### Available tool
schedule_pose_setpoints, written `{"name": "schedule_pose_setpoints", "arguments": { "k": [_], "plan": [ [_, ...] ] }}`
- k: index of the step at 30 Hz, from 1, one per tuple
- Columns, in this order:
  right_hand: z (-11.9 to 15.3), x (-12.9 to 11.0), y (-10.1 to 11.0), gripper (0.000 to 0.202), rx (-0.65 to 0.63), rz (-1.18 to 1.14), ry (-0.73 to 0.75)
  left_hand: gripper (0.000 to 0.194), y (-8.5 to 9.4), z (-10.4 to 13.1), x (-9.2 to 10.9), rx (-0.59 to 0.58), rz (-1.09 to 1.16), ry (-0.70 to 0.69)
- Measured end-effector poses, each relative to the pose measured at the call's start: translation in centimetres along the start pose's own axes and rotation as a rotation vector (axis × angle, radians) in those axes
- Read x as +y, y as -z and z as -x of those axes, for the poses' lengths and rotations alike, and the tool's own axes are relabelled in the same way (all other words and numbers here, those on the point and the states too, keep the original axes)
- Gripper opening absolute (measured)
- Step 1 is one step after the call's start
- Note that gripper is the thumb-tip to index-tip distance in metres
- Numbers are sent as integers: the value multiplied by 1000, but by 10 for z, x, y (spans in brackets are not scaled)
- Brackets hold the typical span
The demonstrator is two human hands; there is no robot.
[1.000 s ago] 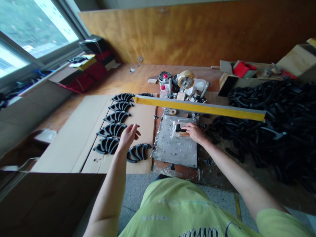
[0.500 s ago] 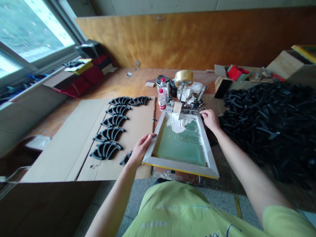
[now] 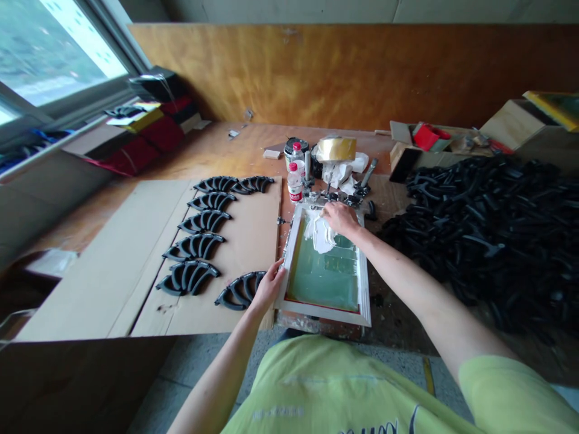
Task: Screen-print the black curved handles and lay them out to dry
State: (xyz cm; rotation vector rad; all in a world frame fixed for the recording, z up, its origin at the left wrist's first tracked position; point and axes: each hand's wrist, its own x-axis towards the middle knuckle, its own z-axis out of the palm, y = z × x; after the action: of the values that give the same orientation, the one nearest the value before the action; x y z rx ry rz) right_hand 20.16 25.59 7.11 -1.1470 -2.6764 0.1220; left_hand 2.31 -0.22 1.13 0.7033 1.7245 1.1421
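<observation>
A screen printing frame (image 3: 364, 283) with a green mesh lies in front of me, white ink (image 3: 322, 234) smeared over its far part. My left hand (image 3: 270, 284) grips the frame's left edge near the front corner. Over the far end of the mesh, my right hand (image 3: 341, 218) is closed around the squeegee, which its fingers mostly hide. Black curved plastic parts (image 3: 242, 290) lie fanned out just left of my left hand. A single black part (image 3: 371, 210) sits by the frame's far right corner.
More black parts stand in rows on a cardboard sheet (image 3: 113, 253) at the left. A large heap of black parts (image 3: 479, 241) covers the right side. Behind the frame are red-capped bottles (image 3: 295, 184), a tape roll (image 3: 337, 149) and metal clamps (image 3: 364, 181).
The frame has come down flatter, its front edge swinging left. My right hand has moved left from beside the far right corner onto the squeegee. My left hand stays on the frame.
</observation>
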Motion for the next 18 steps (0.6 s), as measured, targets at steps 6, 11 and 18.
{"name": "schedule_pose_setpoints", "arguments": {
  "k": [6, 11, 18],
  "plan": [
    [29, -5, -6, 14, -10, 40, 33, 53, -2, 2, 3, 11, -23, -5],
    [73, -15, 12, 17, -125, -80, 406, 49, -2, 2, 2, 9, -23, -8],
    [67, -12, 16, 14, -64, -74, 296, 50, -3, 4, -1, 75, -15, -16]
  ]
}}
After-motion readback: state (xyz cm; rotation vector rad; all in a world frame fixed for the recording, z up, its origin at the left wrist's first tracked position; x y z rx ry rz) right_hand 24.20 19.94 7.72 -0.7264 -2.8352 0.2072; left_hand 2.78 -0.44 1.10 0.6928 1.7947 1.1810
